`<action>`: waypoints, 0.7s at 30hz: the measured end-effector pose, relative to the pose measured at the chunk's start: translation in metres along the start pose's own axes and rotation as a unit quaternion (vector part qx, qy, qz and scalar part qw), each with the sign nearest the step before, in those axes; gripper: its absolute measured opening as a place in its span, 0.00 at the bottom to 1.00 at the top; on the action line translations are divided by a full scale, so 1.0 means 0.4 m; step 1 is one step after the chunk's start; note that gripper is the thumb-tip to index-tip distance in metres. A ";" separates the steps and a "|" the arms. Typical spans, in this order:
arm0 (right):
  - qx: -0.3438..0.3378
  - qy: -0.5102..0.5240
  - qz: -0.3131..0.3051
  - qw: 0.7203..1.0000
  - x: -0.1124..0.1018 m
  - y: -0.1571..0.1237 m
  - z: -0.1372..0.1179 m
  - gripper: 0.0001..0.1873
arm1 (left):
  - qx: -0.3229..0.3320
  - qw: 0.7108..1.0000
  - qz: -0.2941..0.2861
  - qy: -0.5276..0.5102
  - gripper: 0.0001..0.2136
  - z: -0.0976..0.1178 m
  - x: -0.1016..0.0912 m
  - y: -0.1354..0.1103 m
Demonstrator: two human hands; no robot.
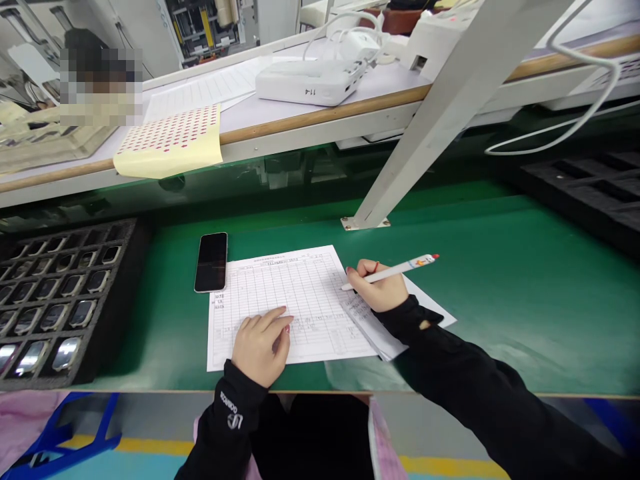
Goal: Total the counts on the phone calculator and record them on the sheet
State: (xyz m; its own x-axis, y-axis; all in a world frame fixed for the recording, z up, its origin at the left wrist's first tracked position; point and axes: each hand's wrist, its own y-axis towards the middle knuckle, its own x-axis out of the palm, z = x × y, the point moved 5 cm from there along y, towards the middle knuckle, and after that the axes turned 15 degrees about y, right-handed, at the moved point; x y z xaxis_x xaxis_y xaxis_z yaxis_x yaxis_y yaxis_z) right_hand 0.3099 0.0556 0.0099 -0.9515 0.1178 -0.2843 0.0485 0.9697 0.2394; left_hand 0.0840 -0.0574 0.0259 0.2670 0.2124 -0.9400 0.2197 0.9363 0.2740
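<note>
A printed table form [280, 300] lies on the green bench mat [500, 280] in front of me. My left hand [263, 343] rests flat on the form's lower part, fingers stretched out, holding nothing. My right hand [379, 287] is closed on a white pen [395, 271] with a red end, its tip touching the form's right edge. Under my right wrist lies a second sheet [425, 308], partly hidden. A black phone [211, 261] lies face up just left of the form's top corner.
A black tray [107, 320] with several small glossy parts sits at the left. A slanted white post [450, 113] stands behind the form. The shelf above holds a sticker sheet [170, 143], a white device [310, 81] and cables. Another black tray [585, 190] is at the right.
</note>
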 end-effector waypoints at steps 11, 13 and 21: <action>0.013 0.032 0.024 0.999 -0.007 0.003 0.007 0.20 | 0.003 1.000 -0.001 -0.002 0.12 0.002 -0.001 0.000; 0.016 0.043 0.033 0.998 -0.008 0.006 0.007 0.21 | 0.002 1.000 0.000 -0.004 0.12 0.001 0.000 0.000; 0.023 0.041 0.042 0.998 -0.009 0.007 0.002 0.20 | 0.002 1.000 0.001 -0.009 0.12 0.000 0.000 -0.001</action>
State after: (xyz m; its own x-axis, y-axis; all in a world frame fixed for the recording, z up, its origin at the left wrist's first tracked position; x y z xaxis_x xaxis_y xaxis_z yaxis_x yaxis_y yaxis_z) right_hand 0.3136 0.0580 0.0109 -0.9652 0.1825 -0.1871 0.1408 0.9662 0.2159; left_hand 0.0839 -0.0579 0.0257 0.2837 0.2088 -0.9359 0.2228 0.9349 0.2761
